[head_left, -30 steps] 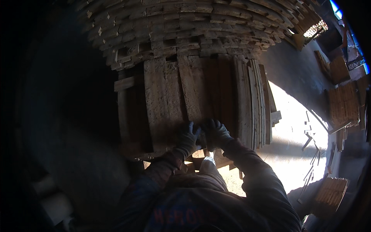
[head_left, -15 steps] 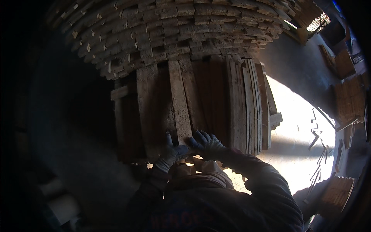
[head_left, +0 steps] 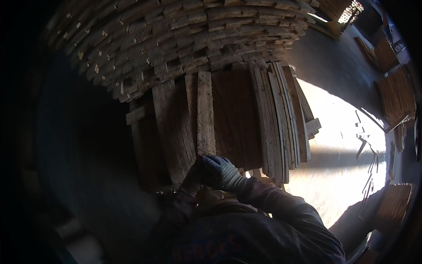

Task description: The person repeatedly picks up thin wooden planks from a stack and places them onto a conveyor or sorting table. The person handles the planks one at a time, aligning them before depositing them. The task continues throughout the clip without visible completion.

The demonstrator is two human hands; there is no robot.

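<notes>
Tall wall of stacked wooden planks looming ahead, sunlight glaring across the concrete floor at right, darkness swallowing the left side

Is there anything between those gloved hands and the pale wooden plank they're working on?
Nothing visible does. The gloved right hand and left hand sit at the near end of the pale wooden plank.

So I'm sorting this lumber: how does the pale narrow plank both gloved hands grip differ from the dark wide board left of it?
The pale narrow plank is lighter, slimmer and held at its near end by the left hand and right hand. The dark wide board is broader, shadowed, untouched. Both are rough wood, lying lengthwise.
</notes>
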